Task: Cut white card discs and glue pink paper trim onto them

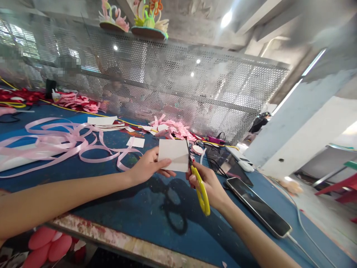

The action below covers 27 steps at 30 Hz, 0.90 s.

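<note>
My left hand point(152, 163) pinches a white square of paper point(173, 154) by its left edge, thumb on top and fingers beneath. In my right hand point(205, 180) is a pair of scissors with yellow handles point(203, 193). The dark blades stand along the paper's right edge; whether they are cutting into it I cannot tell. Both hands are raised a little above the blue table point(134, 208), where the scissors cast a shadow. Just left of the held piece lies another small white paper piece point(135, 142).
Loose pink ribbon point(64, 137) sprawls over the table's left side. Behind it sit stacked white paper point(102, 120) and pink ribbon pieces point(178, 128). A plugged-in phone point(258, 206) lies right of my right hand. A perforated metal screen point(167, 82) stands along the back.
</note>
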{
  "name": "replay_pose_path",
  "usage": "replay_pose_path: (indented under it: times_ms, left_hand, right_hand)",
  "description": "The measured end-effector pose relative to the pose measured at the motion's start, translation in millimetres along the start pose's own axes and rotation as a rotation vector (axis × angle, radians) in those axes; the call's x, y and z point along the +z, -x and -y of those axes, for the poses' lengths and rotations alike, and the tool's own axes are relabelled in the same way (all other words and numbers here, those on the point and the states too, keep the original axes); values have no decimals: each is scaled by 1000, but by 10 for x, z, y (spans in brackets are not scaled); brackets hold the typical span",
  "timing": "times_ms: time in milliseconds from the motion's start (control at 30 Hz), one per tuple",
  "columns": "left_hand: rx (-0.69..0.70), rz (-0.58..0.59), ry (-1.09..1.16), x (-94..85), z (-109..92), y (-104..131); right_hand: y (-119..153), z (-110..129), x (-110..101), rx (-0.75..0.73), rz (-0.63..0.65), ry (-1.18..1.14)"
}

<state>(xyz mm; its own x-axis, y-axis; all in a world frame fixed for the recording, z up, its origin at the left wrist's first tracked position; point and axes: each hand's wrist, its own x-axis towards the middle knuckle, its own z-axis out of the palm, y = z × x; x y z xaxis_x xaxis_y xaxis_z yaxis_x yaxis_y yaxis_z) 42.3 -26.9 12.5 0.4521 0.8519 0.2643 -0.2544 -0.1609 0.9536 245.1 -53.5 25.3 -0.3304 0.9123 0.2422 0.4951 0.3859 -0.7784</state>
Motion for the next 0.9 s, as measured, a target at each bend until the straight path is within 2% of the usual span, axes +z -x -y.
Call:
replay_pose_path:
  times_ms: [367,667,767,900]
  left_hand:
    - [26,-74,-38,5,-48,20]
    - [175,-255,69,-13,-27,11]
    - [114,-234,74,48,-8,44]
    - [51,-173,27,163,-15,113]
  right_hand:
    - [-3,1,-18,17,-15,90]
    - [35,66,71,33,31,-12]
    - [66,86,146,39,37,-120]
    - [101,97,204,-78,73,-248]
